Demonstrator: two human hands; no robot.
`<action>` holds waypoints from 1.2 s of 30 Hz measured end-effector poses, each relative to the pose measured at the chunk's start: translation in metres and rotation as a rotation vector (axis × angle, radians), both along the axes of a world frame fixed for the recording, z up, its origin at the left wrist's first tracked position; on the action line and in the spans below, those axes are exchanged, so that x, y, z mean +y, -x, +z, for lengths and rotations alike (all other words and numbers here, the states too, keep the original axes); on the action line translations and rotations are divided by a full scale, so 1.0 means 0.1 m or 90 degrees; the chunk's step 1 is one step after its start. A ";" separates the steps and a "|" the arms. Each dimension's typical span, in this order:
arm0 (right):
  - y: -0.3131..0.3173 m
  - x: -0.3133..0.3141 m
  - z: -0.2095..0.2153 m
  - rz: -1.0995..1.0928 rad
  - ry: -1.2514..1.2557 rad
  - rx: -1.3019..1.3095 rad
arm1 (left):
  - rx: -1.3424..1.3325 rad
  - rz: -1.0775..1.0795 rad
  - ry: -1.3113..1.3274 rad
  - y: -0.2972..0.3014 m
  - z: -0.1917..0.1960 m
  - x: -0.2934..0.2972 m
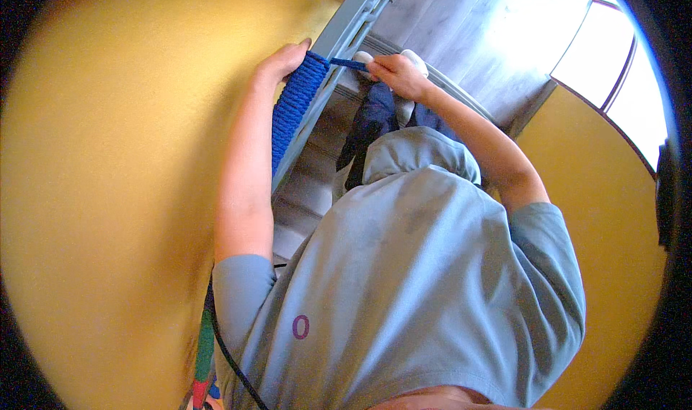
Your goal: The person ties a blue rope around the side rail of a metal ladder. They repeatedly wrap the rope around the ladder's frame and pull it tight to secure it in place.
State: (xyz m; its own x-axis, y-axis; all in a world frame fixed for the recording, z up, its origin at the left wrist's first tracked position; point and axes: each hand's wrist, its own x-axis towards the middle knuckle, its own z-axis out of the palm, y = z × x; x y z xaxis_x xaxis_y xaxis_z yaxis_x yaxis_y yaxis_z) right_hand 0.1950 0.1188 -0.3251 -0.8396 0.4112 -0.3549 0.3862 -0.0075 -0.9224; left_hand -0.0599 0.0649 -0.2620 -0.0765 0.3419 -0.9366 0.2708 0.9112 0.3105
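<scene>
Blue rope is wound in tight, side-by-side turns around a grey rail that slants up along the yellow wall. At the upper end of the winding, my left hand is closed around the wrapped rail from the wall side; some of its fingers are hidden behind it. A short length of loose rope stretches taut from the last turn to my right hand, whose fingers are closed on it. Beyond that hand, the rope's free end cannot be made out.
Grey stair steps lie below the rail, beside my legs and light-coloured shoes. A wood-look floor spreads at the top. Yellow walls stand on both sides, with a bright window at right. A black cable and green wrapping show at lower left.
</scene>
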 end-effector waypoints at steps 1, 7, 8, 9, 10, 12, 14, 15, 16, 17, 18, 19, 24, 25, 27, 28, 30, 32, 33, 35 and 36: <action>-0.14 0.05 0.15 -0.051 -0.004 -0.021 | 0.162 -0.134 -0.100 -0.05 0.05 0.04; -0.38 -0.07 1.07 -0.343 0.292 -0.056 | 0.376 -0.360 -0.125 -0.39 0.12 0.20; -0.35 -0.16 1.17 -0.312 0.350 0.052 | 0.362 -0.350 -0.137 -0.37 0.08 0.21; -0.33 -0.24 1.24 -0.306 0.359 -0.007 | 0.334 -0.338 -0.155 -0.37 0.00 0.22; -0.29 -0.34 1.30 -0.276 0.355 0.044 | 0.322 -0.330 -0.166 -0.31 -0.05 0.20; -0.23 -0.52 1.36 -0.260 0.344 0.060 | 0.294 -0.308 -0.193 -0.21 -0.14 0.16; -0.15 -0.67 1.37 -0.354 0.370 -0.056 | 0.310 -0.301 -0.197 -0.13 -0.18 0.13; -0.13 -0.73 1.36 -0.352 0.342 0.000 | 0.312 -0.295 -0.211 -0.11 -0.15 0.10; -0.07 -0.77 1.35 -0.354 0.325 -0.005 | 0.324 -0.291 -0.181 -0.05 -0.13 0.09; -0.05 -0.80 1.35 -0.359 0.300 0.039 | 0.344 -0.336 -0.192 -0.04 -0.07 0.13; 0.00 -0.81 1.35 -0.354 0.322 -0.007 | 0.360 -0.363 -0.202 -0.05 -0.02 0.15; 0.02 -0.83 1.36 -0.346 0.322 -0.017 | 0.397 -0.372 -0.206 -0.04 0.02 0.12; 0.02 -0.78 1.48 -0.343 0.425 -0.019 | 0.440 -0.385 -0.209 -0.03 0.09 -0.25; 0.00 -0.76 1.51 -0.354 0.381 -0.082 | 0.407 -0.349 -0.220 -0.06 0.07 -0.34; -0.06 -0.68 1.56 -0.369 0.409 -0.024 | 0.347 -0.285 -0.247 -0.10 0.05 -0.59; -0.10 -0.62 1.58 -0.372 0.408 -0.007 | 0.310 -0.289 -0.313 -0.13 0.06 -0.71; -0.13 -0.53 1.62 -0.432 0.441 0.035 | 0.194 -0.306 -0.432 -0.21 0.12 -0.96; -0.13 -0.46 1.67 -0.310 0.428 0.094 | 0.342 -0.361 -0.425 -0.35 0.21 -1.30; -0.11 -0.43 1.72 -0.261 0.446 0.140 | 0.408 -0.359 -0.387 -0.46 0.24 -1.44; -0.03 -0.43 1.86 -0.124 0.434 0.255 | 0.515 -0.354 -0.365 -0.67 0.30 -1.66; 0.02 -0.45 1.95 -0.149 0.416 0.229 | 0.536 -0.340 -0.354 -0.74 0.31 -1.73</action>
